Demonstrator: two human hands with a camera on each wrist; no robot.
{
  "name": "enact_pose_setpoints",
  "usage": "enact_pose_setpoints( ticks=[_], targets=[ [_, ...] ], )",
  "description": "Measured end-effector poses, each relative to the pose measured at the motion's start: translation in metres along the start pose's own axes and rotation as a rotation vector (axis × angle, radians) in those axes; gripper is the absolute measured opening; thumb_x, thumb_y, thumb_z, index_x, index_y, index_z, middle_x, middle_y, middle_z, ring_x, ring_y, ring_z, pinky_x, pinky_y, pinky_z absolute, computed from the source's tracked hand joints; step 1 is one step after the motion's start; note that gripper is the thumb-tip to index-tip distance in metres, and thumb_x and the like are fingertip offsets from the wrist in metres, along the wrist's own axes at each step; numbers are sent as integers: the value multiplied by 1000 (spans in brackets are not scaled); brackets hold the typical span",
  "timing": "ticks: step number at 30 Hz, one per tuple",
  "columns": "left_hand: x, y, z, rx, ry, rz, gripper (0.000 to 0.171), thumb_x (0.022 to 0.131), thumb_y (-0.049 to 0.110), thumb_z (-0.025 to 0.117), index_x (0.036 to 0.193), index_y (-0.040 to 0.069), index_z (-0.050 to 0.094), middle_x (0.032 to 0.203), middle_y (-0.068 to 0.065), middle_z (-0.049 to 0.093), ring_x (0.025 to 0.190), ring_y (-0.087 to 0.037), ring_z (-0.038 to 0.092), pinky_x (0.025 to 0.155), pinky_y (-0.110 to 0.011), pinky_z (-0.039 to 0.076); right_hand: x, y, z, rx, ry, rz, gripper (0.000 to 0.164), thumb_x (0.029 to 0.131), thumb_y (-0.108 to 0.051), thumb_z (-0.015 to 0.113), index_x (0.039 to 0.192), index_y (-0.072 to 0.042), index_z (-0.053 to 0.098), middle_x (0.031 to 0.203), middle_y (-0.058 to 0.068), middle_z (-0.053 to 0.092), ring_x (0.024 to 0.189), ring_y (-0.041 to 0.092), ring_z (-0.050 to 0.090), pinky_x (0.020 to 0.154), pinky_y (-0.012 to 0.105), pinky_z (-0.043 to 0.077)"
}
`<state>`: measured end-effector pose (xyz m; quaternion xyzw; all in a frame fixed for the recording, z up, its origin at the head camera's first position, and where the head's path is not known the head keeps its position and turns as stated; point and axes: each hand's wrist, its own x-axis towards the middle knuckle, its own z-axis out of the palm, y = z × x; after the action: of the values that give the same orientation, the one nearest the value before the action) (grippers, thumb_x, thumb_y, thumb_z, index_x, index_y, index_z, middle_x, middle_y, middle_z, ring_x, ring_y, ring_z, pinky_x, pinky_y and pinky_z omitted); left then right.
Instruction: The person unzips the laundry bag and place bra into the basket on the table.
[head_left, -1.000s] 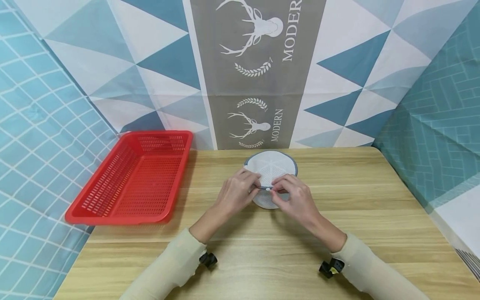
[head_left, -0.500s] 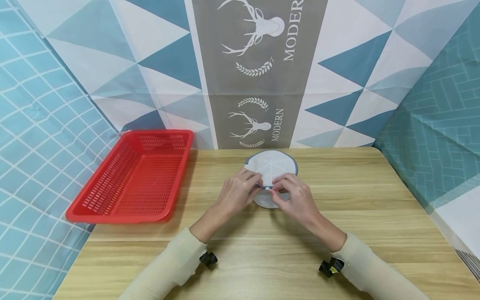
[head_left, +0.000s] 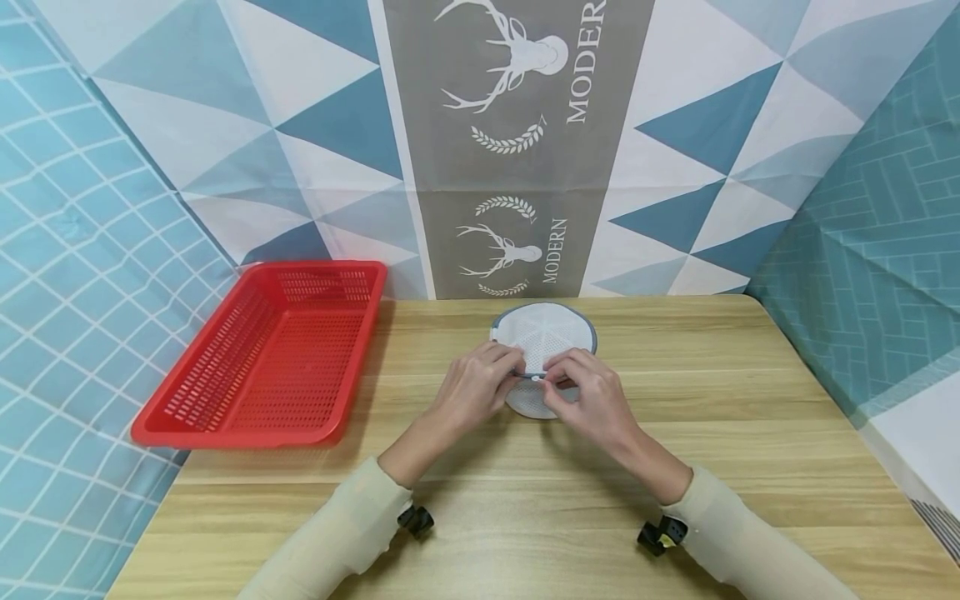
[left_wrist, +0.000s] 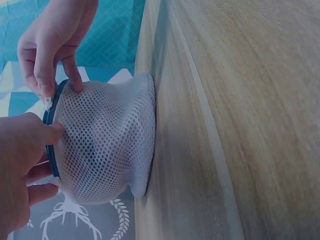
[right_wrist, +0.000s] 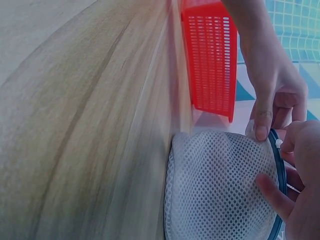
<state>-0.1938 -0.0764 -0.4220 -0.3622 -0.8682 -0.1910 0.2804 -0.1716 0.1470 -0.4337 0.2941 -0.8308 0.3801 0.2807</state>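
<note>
A white mesh laundry bag, round and edged with a blue zipper band, stands on the table. My left hand pinches the near part of its rim. Opposite, the right hand pinches a small white zipper pull between thumb and finger. Seen in the left wrist view, the bag's mesh side bulges between the top band and the tabletop. The right wrist view shows the blue zipper band running beneath the fingers of both hands. The bag's inside is hidden.
A red plastic basket with slotted walls sits at the table's left side. Patterned cloth panels rise behind the wooden table and along both sides. Each sleeve carries a small black camera.
Almost nothing differs. Both hands keep their hold at the bag's near rim, and the bag stays in about the same spot.
</note>
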Motion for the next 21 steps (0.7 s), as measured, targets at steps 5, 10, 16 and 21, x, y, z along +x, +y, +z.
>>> enact_pose_setpoints(
  ticks=[5, 10, 16, 21],
  targets=[
    [0, 0, 1, 10, 31, 4, 18, 91, 14, 93, 101, 15, 79, 115, -5, 88, 107, -24, 84, 78, -36, 70, 1, -1, 0, 11, -2, 14, 13, 87, 9, 80, 88, -4, 78, 103, 10, 81, 89, 24, 79, 75, 33, 71],
    [1, 1, 1, 18, 33, 6, 20, 88, 18, 96, 98, 17, 79, 117, -5, 88, 107, -24, 85, 76, -36, 70, 2, -2, 0, 7, -8, 4, 12, 87, 8, 81, 87, -3, 78, 103, 11, 82, 90, 25, 79, 75, 33, 71],
    [0, 2, 1, 25, 9, 2, 16, 91, 14, 93, 96, 17, 79, 121, -5, 87, 112, -25, 84, 78, -38, 70, 1, -1, -1, -28, -5, -27, 11, 86, 7, 83, 86, -3, 78, 103, 12, 82, 89, 25, 79, 73, 32, 70],
    [0, 1, 1, 11, -5, 5, 15, 92, 10, 91, 97, 16, 79, 122, -7, 87, 113, -27, 84, 82, -40, 71, 0, 1, 0, -38, 5, -48, 11, 85, 6, 83, 86, -4, 78, 101, 11, 82, 86, 23, 78, 71, 32, 70]
  ],
)
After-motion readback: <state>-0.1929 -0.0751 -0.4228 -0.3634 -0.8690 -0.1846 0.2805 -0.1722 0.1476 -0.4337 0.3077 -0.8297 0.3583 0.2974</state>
